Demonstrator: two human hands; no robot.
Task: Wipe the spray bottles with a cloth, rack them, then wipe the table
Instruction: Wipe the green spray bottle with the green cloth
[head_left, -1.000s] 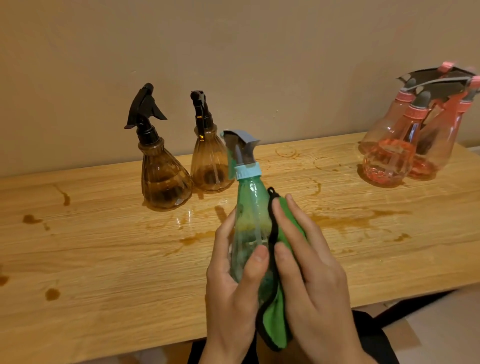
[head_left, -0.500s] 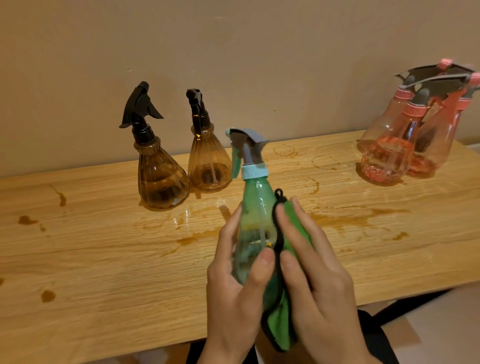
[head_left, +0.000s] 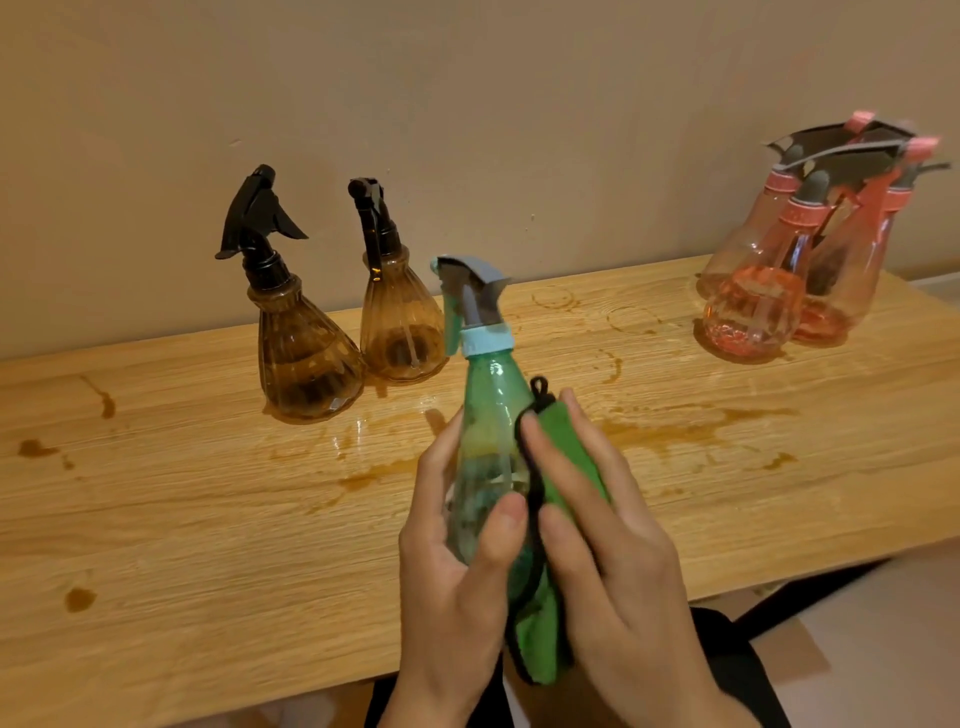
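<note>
- Head view: the spray bottle (head_left: 491, 410) could slip, I judge, because the left hand (head_left: 454, 587) alone grips its smooth body while the right hand (head_left: 618, 561), fingers flat, pushes the cloth (head_left: 569, 457) against its side.
- The bottle is upright between both hands, above the tabletop's (head_left: 208, 519) near edge.

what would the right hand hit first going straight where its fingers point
Probably the pale blue collar of the green spray bottle, just ahead of the right hand; depth is unclear.
</note>
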